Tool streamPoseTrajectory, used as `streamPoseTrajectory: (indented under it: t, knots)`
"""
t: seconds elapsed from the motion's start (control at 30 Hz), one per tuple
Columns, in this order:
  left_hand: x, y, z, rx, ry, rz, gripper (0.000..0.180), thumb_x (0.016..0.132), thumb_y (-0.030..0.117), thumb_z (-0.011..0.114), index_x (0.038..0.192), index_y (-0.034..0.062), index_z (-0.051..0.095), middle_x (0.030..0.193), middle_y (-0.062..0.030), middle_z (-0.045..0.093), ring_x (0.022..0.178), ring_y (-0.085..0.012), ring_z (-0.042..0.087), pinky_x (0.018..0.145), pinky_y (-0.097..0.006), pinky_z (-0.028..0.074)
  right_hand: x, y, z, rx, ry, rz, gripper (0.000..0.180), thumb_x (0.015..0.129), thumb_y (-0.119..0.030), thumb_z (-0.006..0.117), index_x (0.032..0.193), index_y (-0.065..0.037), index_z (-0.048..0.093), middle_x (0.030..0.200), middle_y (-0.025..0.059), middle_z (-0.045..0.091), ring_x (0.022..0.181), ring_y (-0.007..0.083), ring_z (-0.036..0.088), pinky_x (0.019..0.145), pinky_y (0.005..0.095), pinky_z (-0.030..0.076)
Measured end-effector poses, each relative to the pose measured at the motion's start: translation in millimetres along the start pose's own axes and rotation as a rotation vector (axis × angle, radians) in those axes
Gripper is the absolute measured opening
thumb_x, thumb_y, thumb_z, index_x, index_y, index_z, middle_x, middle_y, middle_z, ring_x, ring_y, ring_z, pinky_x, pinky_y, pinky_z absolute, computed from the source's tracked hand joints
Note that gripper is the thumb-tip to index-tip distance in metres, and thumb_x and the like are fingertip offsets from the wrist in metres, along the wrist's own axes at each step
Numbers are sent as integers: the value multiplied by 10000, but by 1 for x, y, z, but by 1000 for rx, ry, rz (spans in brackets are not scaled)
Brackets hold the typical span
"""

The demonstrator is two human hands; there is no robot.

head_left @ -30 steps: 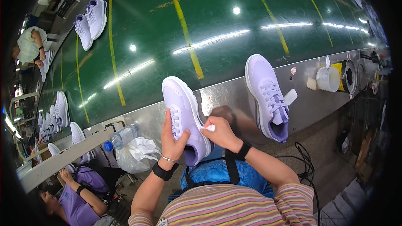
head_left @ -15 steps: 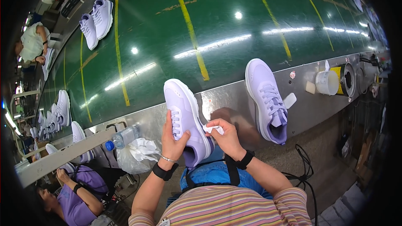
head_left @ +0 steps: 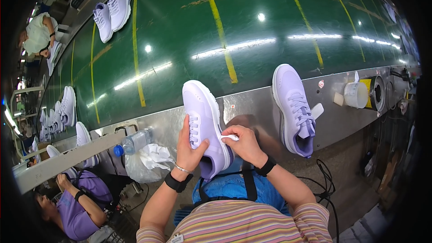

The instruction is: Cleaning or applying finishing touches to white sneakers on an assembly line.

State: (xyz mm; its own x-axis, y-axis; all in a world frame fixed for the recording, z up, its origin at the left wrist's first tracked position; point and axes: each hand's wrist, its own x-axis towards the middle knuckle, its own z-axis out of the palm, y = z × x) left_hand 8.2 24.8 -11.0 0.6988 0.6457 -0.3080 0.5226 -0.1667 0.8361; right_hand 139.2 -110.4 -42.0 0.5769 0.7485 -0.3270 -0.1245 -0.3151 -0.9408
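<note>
A lavender sneaker (head_left: 200, 103) with a white sole is held toe-away in front of me. My left hand (head_left: 189, 146) wraps round its left side and heel area, thumb across the upper by the collar. In my right hand (head_left: 245, 144) a small white cloth or tissue (head_left: 230, 137) is pinched and pressed against the shoe's right side, near the sole edge. To the right, a second lavender sneaker (head_left: 292, 103) rests on the metal ledge, touched by neither hand. The sneaker's underside is hidden.
Beyond the metal ledge (head_left: 256, 103) runs a green conveyor belt (head_left: 180, 31) with yellow lines, carrying a pair of sneakers (head_left: 113, 11). A white cup (head_left: 355, 95) sits right; a plastic bottle (head_left: 135, 143) and a bag of white scraps (head_left: 146, 166) left. Co-workers sit lower left and upper left.
The pair on the belt has shifted slightly up in the picture, and the view has moved a little. My right hand stays at the sneaker's side with the white cloth or tissue.
</note>
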Motion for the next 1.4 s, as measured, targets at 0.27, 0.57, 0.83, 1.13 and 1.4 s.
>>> streamPoseTrajectory:
  t: [0.27,0.57,0.83,1.13,1.4]
  knots:
    - [0,-2,-3,19,-8,-1,829,696,115,639,1402,44,210,1128,-209,457,1042,-318,484,904,-381,394,10,-12,-7,-175,-202,164,165,708,-117,695,781,17,633,700,115,627,651,181,605,626,291,469]
    - [0,5,0,57,5,7,825,695,114,634,1400,47,211,1133,-217,446,1035,-329,486,894,-385,401,17,-12,1,-118,-68,-31,127,711,-112,652,718,6,607,705,161,614,694,316,607,649,378,470]
    - [1,13,0,159,8,41,816,702,114,626,1398,35,207,1132,-221,442,1033,-340,487,893,-385,402,18,-18,1,-303,-76,-205,91,736,-67,633,767,-4,575,767,160,583,744,342,582,673,398,461]
    - [1,15,3,222,18,55,818,703,106,623,1399,30,199,1137,-224,436,1043,-338,477,906,-384,393,17,-20,5,-563,-220,-247,121,781,-59,567,853,11,499,833,179,532,790,373,556,709,438,462]
    - [1,18,1,175,1,8,826,699,106,626,1401,29,196,1139,-223,435,1047,-335,473,905,-387,393,14,-14,4,-529,-253,-273,125,786,-56,536,854,6,451,848,171,500,812,349,537,712,433,454]
